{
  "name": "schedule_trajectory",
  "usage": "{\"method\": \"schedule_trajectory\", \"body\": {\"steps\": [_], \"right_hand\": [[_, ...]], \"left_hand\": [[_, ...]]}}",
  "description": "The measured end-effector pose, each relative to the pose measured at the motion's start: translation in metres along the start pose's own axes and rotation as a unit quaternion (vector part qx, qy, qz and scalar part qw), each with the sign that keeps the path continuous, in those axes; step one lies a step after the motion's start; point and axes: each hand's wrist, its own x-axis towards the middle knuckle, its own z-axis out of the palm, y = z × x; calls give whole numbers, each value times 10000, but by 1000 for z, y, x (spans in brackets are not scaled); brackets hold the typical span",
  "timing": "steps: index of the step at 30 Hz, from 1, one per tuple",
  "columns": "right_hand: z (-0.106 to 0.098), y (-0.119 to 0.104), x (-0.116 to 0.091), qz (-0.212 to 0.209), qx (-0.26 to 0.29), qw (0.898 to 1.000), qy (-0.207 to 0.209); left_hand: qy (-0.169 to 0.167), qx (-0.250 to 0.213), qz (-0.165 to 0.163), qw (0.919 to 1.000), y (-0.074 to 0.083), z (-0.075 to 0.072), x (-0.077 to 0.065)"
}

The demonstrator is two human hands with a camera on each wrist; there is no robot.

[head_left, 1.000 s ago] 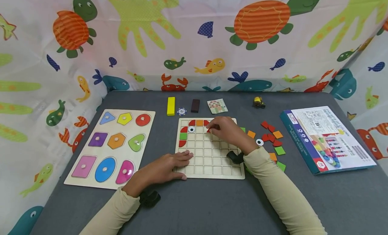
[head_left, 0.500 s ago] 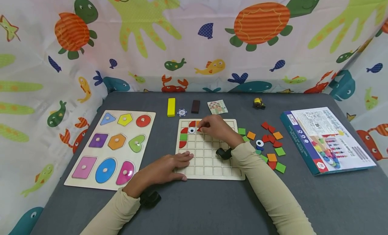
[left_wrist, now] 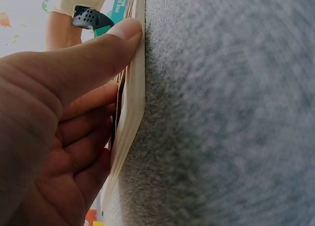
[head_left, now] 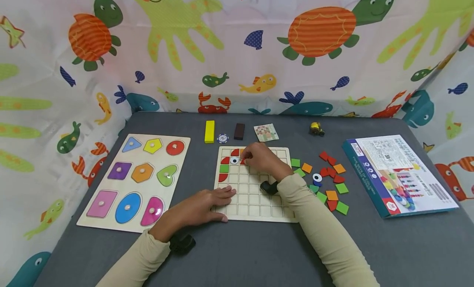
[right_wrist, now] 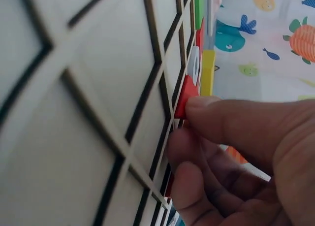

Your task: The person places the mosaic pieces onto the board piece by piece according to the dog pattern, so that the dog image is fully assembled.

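A wooden grid board (head_left: 255,200) lies in front of me, with red, green and orange tiles and a white eye disc (head_left: 234,160) in its top left cells. My right hand (head_left: 263,159) is over the top rows and pinches a red tile (right_wrist: 185,95) with a rounded side. In the right wrist view that tile is right at the grid, beside the eye disc. My left hand (head_left: 207,205) rests on the board's lower left edge, fingers extended, the thumb (left_wrist: 125,31) along the rim in the left wrist view.
Loose tiles (head_left: 332,195) and a second eye disc (head_left: 317,177) are scattered right of the board. A knobbed shape puzzle (head_left: 142,204) lies left, a box (head_left: 403,176) right. Behind are a yellow block (head_left: 209,131), poker chip (head_left: 222,138), dark block (head_left: 239,131), picture card (head_left: 266,132) and small toy (head_left: 316,129).
My right hand has moved left across the top rows with the red tile, now near the eye disc. The left hand has stayed on the board's edge.
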Motion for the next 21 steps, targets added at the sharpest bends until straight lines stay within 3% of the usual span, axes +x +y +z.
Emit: {"method": "schedule_trajectory", "body": {"steps": [8,14,21], "right_hand": [[3,2,-1,-67,-31,9998,165],[0,2,-2,-174,-58,9998,43],[-11,1,-12,74,-16,10000,-1]], "left_hand": [[-14,-53,-38,10000,1,0,-2],[5,-89,-35,10000,1,-1,-1],[30,-70,-29,10000,1,0,-1]]}}
